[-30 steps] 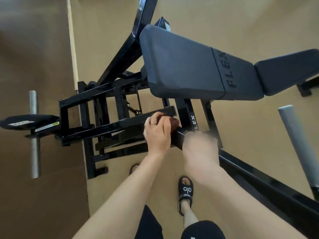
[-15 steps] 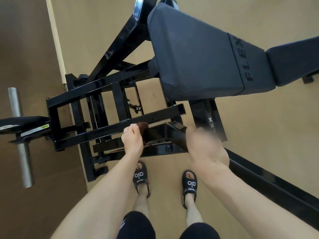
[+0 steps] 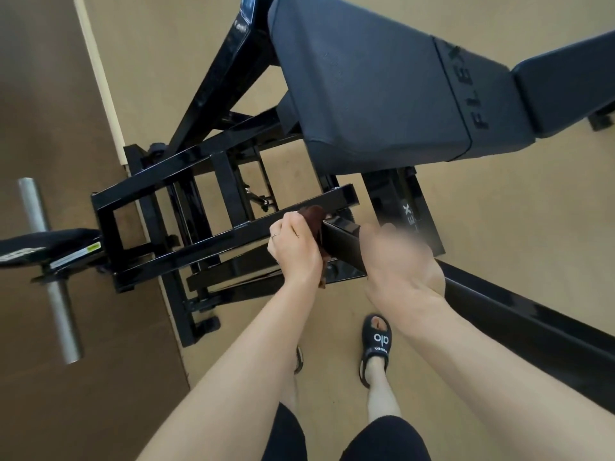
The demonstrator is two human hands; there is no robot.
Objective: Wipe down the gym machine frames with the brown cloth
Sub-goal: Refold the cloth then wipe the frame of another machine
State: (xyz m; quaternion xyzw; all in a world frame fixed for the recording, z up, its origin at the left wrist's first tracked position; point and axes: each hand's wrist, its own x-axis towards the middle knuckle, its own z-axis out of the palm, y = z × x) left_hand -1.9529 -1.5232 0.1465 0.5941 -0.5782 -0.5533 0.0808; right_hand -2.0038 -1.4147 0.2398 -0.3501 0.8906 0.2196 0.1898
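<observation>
My left hand [image 3: 294, 249] grips the brown cloth [image 3: 314, 221] and presses it against a black frame bar [image 3: 342, 241] of the gym machine, just below the big padded bench [image 3: 366, 88]. Most of the cloth is hidden under my fingers; one end pokes out above them and a scrap hangs below my wrist. My right hand [image 3: 399, 261] rests over the same black bar to the right, partly blurred, fingers curled down around the bar.
Black crossbars [image 3: 186, 207] of the frame run to the left. A weight plate [image 3: 40, 247] sits on a steel sleeve [image 3: 50, 271] at far left. A long black base rail [image 3: 532, 327] runs to the lower right. My sandalled feet [image 3: 376, 347] stand on the tan floor.
My left hand with the cloth has slid right along the bar, toward my right hand. The view has shifted slightly.
</observation>
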